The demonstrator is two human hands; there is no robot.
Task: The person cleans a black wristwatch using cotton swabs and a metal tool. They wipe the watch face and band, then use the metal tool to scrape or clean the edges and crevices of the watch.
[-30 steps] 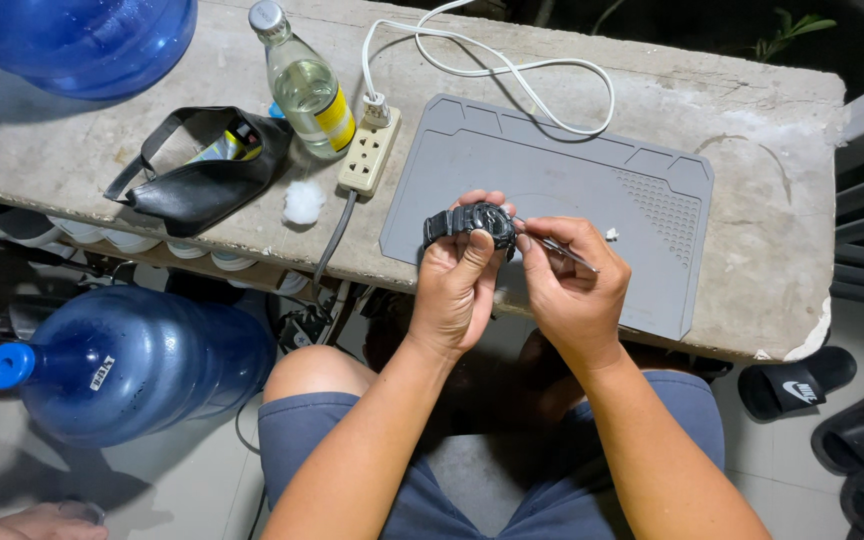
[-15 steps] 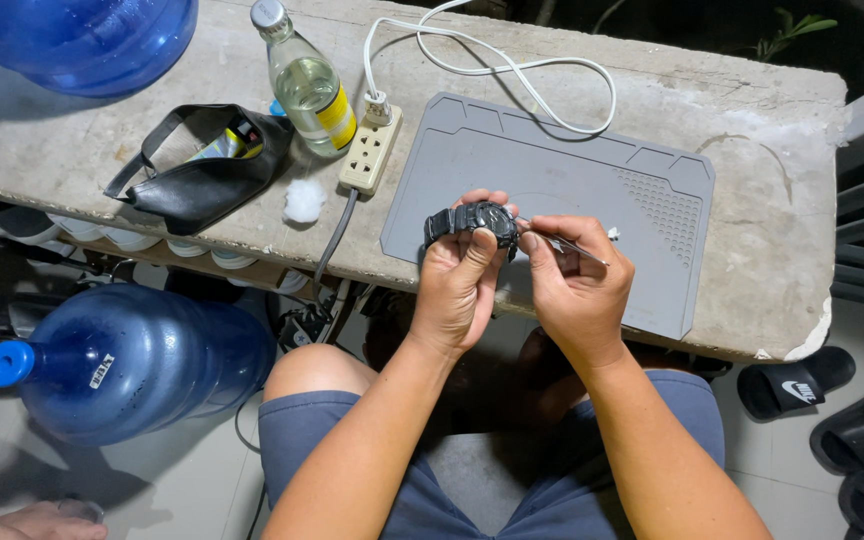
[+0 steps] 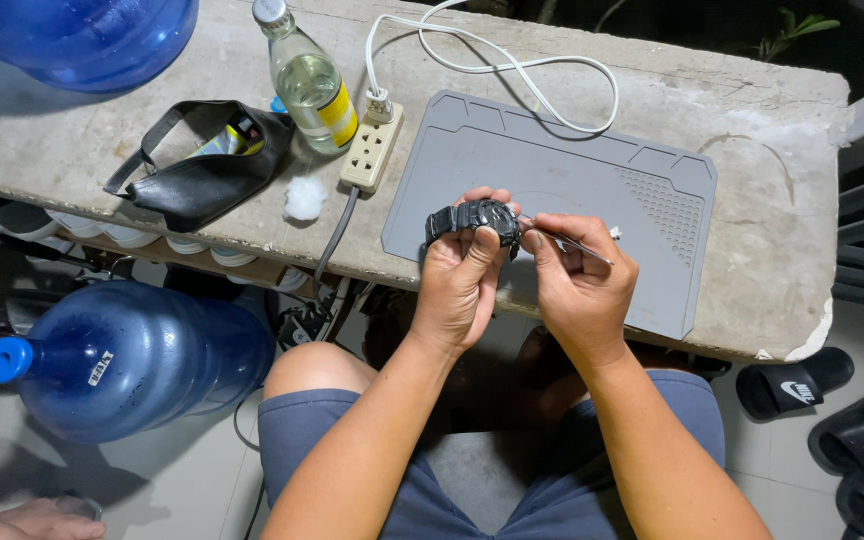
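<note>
Two hands over the grey silicone mat (image 3: 592, 190): left hand (image 3: 464, 280) fingers grip a black digital wristwatch (image 3: 474, 218), right hand (image 3: 577, 285) fingers pinch a thin metal tool (image 3: 570, 243).

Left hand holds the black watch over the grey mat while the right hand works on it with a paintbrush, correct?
Not a paintbrush: the head view shows the right hand holding a thin metal tool. The left hand does hold the black watch over the grey mat.
</note>
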